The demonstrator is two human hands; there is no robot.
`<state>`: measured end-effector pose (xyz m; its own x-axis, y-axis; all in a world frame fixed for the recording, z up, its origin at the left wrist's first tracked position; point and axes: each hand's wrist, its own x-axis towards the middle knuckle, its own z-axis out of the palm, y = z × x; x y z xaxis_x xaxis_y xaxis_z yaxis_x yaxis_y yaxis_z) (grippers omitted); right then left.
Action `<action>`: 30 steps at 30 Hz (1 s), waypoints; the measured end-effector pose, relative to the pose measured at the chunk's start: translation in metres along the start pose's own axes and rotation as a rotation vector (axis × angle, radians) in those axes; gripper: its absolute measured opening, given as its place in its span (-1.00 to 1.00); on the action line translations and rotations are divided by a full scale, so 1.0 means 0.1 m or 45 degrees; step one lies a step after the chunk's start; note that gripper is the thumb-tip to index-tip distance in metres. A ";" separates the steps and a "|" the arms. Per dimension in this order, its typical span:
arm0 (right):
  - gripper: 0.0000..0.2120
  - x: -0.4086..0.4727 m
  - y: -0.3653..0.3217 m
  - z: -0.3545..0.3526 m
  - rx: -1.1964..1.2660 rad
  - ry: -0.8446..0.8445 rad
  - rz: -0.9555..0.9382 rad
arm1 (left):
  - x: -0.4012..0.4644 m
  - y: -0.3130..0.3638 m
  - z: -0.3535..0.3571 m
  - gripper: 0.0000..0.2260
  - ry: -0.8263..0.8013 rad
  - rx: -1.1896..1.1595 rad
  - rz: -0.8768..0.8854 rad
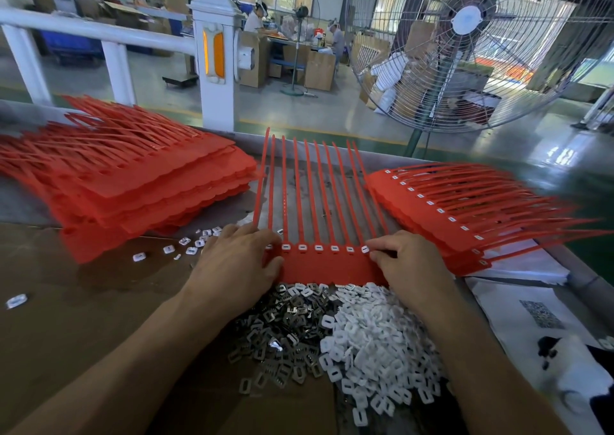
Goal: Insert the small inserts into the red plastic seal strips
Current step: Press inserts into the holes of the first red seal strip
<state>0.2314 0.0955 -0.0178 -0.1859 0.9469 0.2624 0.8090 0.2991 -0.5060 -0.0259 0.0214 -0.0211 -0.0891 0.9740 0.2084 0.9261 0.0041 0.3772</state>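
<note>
Red plastic seal strips joined in one flat sheet (327, 263) are held on the brown workbench (83, 301), between the piles of grey metal inserts (282, 321) and white plastic inserts (375, 335) and the person. Its left edge is pressed by the left hand (239, 265) with straight fingers; a white insert at its right end is pinched by the right hand (410, 262).

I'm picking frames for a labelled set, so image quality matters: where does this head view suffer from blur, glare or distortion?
Head view: the centre is sharp, with the hands on the red seal strip and its white inserts crisp; the right-hand stack of strips smears toward the edge; wide-angle bending curves the fan and railing; bright windows wash out behind, and the green floor shows glare.
</note>
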 end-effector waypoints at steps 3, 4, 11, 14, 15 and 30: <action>-0.77 0.00 -0.02 0.01 -0.112 -0.034 -0.051 | 0.00 0.00 0.00 -0.65 0.001 0.004 -0.004; -0.77 0.00 -0.03 0.02 -0.159 -0.043 -0.076 | 0.00 0.00 0.00 -0.65 0.001 0.005 -0.004; -0.73 -0.02 -0.10 0.03 -0.456 -0.096 -0.188 | 0.00 0.01 0.00 -0.66 0.003 0.008 -0.003; -0.71 -0.04 -0.15 0.01 -0.536 -0.127 -0.179 | -0.01 0.01 0.00 -0.65 -0.005 0.015 -0.007; -0.69 -0.05 -0.17 0.00 -0.564 -0.140 -0.169 | 0.00 0.01 0.00 -0.65 -0.008 0.016 -0.008; -0.74 -0.11 -0.17 -0.16 -0.158 -0.087 0.026 | 0.00 -0.01 0.02 -0.66 -0.006 0.011 0.000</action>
<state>0.2285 0.0782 0.0011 -0.2029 0.9598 0.1940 0.8751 0.2666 -0.4039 -0.0263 0.0219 -0.0233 -0.0874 0.9751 0.2039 0.9293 0.0061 0.3692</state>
